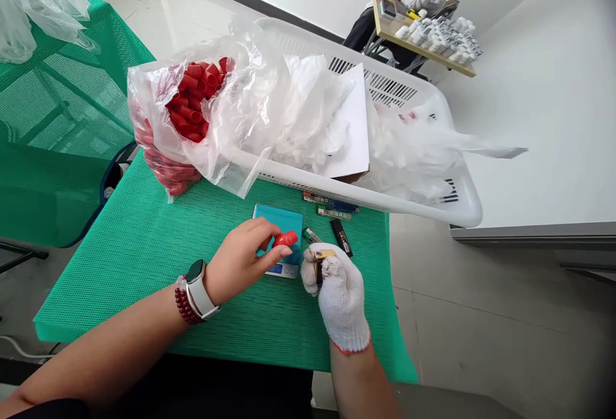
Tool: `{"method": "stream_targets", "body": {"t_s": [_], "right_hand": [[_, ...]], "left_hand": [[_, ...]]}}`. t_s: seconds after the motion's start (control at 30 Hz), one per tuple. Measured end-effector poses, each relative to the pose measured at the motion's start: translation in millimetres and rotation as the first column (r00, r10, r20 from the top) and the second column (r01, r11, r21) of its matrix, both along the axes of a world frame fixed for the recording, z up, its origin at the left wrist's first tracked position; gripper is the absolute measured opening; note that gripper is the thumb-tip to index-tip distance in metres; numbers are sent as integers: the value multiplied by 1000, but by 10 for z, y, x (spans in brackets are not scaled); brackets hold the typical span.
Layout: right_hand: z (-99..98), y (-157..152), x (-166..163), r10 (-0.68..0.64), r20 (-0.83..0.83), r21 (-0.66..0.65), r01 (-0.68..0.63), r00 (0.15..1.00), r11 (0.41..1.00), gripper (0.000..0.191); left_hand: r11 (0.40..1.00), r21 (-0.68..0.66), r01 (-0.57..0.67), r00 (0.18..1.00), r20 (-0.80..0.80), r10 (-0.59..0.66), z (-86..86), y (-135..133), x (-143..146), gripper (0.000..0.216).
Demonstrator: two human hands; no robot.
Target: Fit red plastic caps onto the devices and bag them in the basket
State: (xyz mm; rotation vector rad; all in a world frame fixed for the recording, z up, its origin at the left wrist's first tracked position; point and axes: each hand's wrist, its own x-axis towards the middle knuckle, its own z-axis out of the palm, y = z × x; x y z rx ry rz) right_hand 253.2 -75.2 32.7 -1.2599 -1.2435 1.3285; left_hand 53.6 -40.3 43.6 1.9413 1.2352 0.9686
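My bare left hand (240,260), with a watch and a red bead bracelet at the wrist, pinches a small red plastic cap (285,239) over a small teal-topped scale (280,234). My right hand (337,290), in a white knit glove, is closed round a small dark and yellow part (321,257) just right of the scale. Both hands are above a table with a green mesh cover (144,246).
A clear bag of red caps (178,117) leans on a white plastic basket (433,204) filled with crumpled clear bags and a white card. Small circuit strips and a black part (341,237) lie by the basket. Another person sits at a far desk (423,47).
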Motion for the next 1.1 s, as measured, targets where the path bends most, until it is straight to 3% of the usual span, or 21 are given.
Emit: {"method": "stream_targets", "body": {"t_s": [0.17, 0.4, 0.57, 0.7, 0.87, 1.1], "right_hand": [[-7, 7, -5, -42, -28, -26, 41, 999, 999, 31], [-9, 9, -25, -63, -45, -40, 61, 997, 997, 32], [-8, 9, -26, -67, -32, -55, 65, 997, 996, 32], [11, -1, -30, -22, -24, -56, 20, 999, 998, 32], [30, -4, -42, 5, -18, -24, -6, 1000, 1000, 32], [31, 24, -35, -35, 14, -54, 35, 999, 998, 32]], "left_hand": [[977, -211, 35, 987, 158, -1, 22, -27, 25, 11], [945, -303, 121, 950, 311, -22, 26, -12, 32, 20], [896, -416, 154, 878, 474, 69, 7, -27, 50, 21], [905, -404, 135, 878, 472, 79, -9, -15, 54, 19], [964, -265, 3, 936, 340, 90, -8, 16, 32, 20], [898, -407, 165, 840, 535, 88, -13, 5, 53, 24]]}}
